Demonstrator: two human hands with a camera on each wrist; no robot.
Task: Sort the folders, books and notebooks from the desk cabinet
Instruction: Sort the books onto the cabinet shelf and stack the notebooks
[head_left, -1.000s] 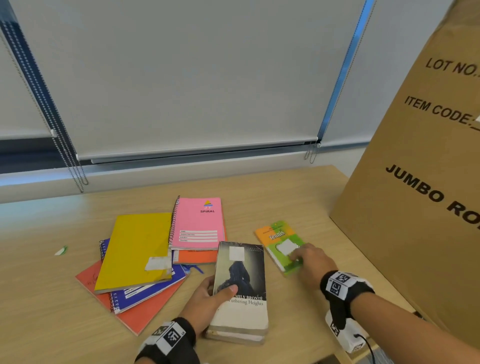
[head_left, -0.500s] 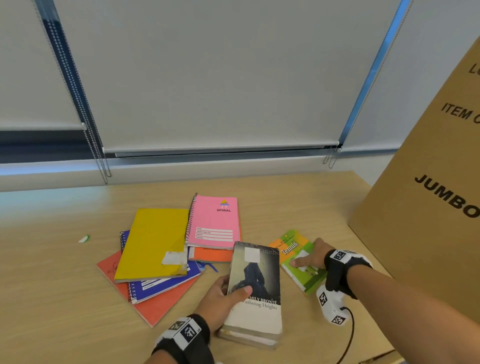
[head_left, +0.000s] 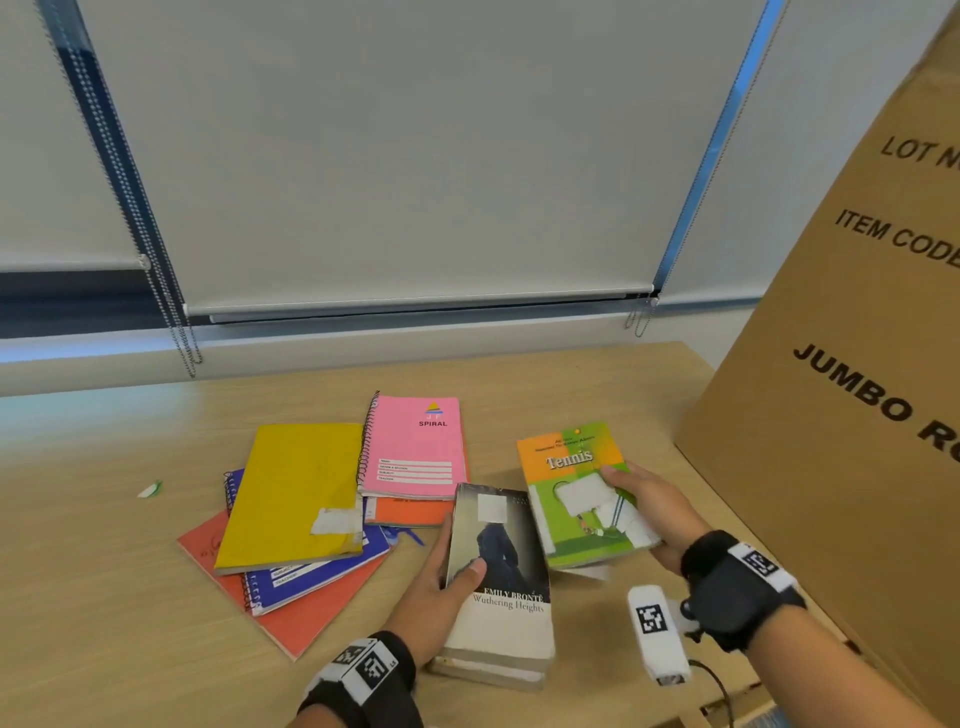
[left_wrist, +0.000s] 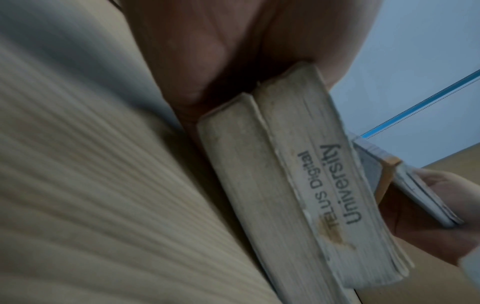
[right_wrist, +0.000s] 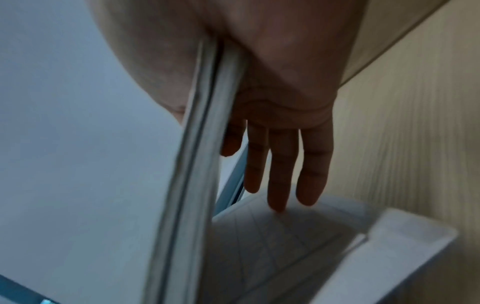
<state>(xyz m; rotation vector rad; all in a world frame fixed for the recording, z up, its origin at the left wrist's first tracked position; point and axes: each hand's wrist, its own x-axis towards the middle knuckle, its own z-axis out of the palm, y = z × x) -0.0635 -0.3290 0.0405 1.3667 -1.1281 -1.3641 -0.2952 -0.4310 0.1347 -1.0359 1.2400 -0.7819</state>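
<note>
Sorting is judged partly done. At 9 o'clock on the desk (head_left: 104, 597) a loose heap is seen: a yellow notebook (head_left: 296, 493) lies on a blue spiral notebook (head_left: 317, 569), itself on a red folder (head_left: 301, 618). At 12 o'clock of that heap a pink spiral notebook (head_left: 415, 447) lies on an orange one (head_left: 405, 512). None of it is squared up, so it is judged still unsorted.

At 6 o'clock two paperbacks are stacked; the top one, Wuthering Heights (head_left: 498, 561), is gripped by the left hand (head_left: 436, 592), thumb curled over the cover, fingers along the spine side. In the left wrist view the two books (left_wrist: 298, 185) are seen held together, edges aligned.

At 3 o'clock of that stack the Tennis book (head_left: 571, 493) is held raised and tilted by the right hand (head_left: 654, 514), thumb on the cover, fingers spread underneath. It is probably destined for the book stack; not yet placed.

At far right stands a cardboard box (head_left: 857, 364), untouched. The cabinet is not in view.
</note>
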